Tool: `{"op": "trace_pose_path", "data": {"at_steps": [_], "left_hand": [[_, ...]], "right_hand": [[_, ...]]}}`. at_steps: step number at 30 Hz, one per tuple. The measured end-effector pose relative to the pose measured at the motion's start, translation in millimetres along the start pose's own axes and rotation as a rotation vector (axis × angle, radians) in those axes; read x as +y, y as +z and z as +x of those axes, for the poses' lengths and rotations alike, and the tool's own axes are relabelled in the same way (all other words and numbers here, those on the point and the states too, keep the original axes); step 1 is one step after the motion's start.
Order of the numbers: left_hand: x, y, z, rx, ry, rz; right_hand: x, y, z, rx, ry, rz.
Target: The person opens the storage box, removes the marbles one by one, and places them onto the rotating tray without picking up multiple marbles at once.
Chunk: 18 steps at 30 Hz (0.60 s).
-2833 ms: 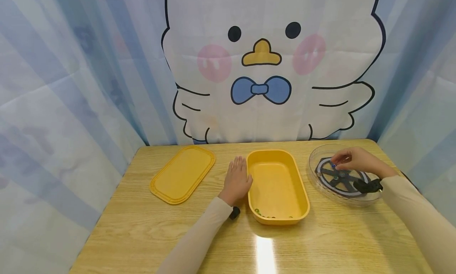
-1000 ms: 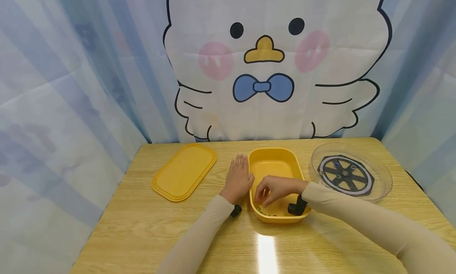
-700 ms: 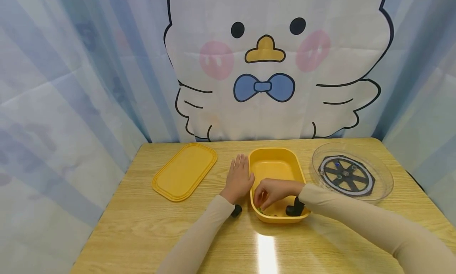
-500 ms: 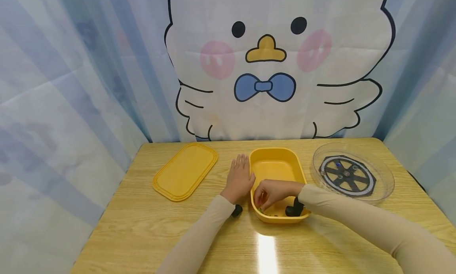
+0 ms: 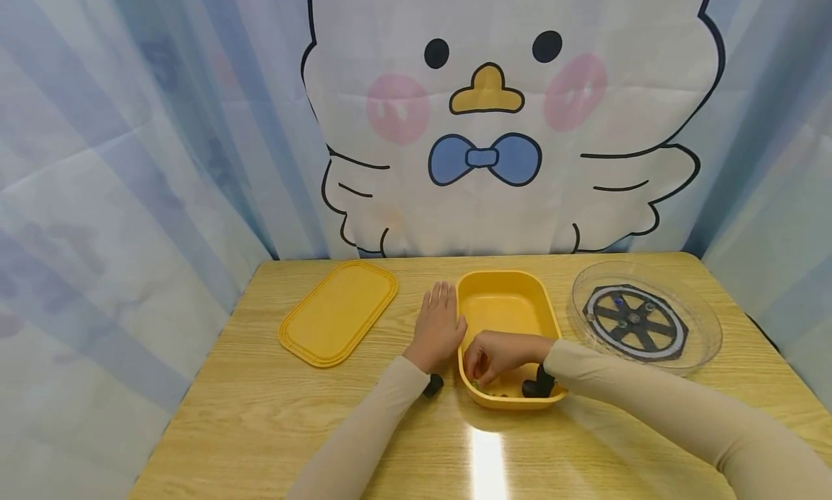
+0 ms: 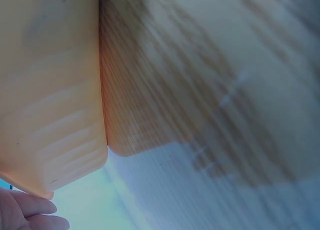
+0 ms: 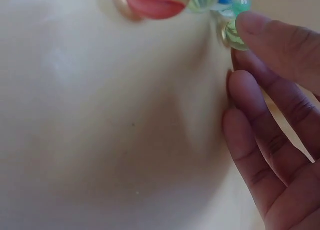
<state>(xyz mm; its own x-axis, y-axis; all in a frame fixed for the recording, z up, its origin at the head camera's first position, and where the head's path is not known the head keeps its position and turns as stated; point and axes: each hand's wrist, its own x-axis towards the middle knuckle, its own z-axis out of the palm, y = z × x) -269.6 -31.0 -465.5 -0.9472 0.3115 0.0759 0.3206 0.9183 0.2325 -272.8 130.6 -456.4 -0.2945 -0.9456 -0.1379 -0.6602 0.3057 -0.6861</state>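
Cartoon-printed curtains [image 5: 484, 218] back a wood-grain counter [image 5: 260, 442], where a person's right hand [image 5: 503, 350] reaches into a yellow bin [image 5: 503, 298] at its seven o'clock corner. Its thumb and index fingers [image 7: 280, 43] are nearly together, pinching a green marble [image 7: 237, 38] low inside the bin; beside it sits a red-streaked marble [image 7: 157, 4]. At nine o'clock, the left hand [image 5: 434, 335] lies with straight fingers, holding nothing, its thumb at the rim. A clear dish [image 5: 708, 341] stands at three o'clock, a yellow lid [image 5: 339, 313] at nine, beyond the left hand. Smooth, curved glass may squirt from the pinch if the tips meet it off-centre (how firm the hold is cannot be told). Crowded marbles could roll if a knuckle nudges them, and a push from the left hand might slide the bin mid-lift.
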Motion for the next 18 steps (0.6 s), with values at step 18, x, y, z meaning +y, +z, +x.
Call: {"op": "trace_pose_path", "data": {"at_steps": [18], "left_hand": [[1.9,-0.8,-0.4,0.012,-0.011,0.029]], "right_hand": [[-1.4,2.7,1.9,-0.039,-0.061,-0.082]]}}
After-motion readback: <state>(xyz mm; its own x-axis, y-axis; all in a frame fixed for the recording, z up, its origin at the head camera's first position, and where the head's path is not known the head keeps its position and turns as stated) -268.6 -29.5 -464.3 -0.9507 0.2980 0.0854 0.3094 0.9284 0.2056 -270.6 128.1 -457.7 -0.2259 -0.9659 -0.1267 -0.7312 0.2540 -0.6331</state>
